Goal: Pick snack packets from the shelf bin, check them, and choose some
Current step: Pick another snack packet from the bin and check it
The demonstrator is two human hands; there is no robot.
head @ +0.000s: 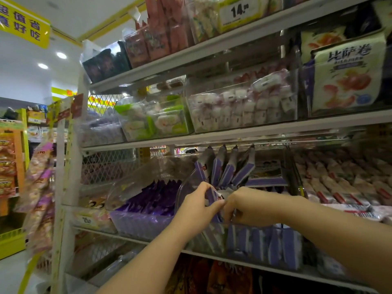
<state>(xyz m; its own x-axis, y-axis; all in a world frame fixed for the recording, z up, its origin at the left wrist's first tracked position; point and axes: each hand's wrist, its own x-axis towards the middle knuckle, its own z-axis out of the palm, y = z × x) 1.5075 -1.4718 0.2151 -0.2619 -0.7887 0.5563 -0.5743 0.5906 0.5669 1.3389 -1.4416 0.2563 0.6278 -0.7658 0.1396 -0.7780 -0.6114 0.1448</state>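
Forearms: left forearm (148,262) and right forearm (339,230), both bare, reach from the lower edge toward the middle shelf.
Left hand (197,209): fingers curl over the top edge of a snack packet (213,197) with the thumb pressed against its near face, so it grips the packet.
Right hand (250,206): knuckles up, fingers (231,215) bent down among the packets just beside the left thumb; whether they grip anything I cannot tell.
Snack packet: purple and white, upright, at the near left of the shelf bin, its top raised above the front wall.
Shelf bin (254,240): clear plastic, on the middle shelf; more purple-and-white packets stand on edge behind its front wall.
Back row (224,166): several packets of the same kind lean to the right at the rear of the bin.
Left neighbour: a clear bin of dark purple packets (152,198) touches the shelf bin's left side.
Right neighbour: pink and red packets (350,183) lie stacked to the right.
Shelf above: bins of green-and-white sweets (154,119) and white-and-pink sweets (244,107), then a large white bag (347,77) printed with red rolls.
Top shelf: a yellow-edged price tag (239,10) reads 14.
Far left: a yellow sign (23,22) hangs near the ceiling.
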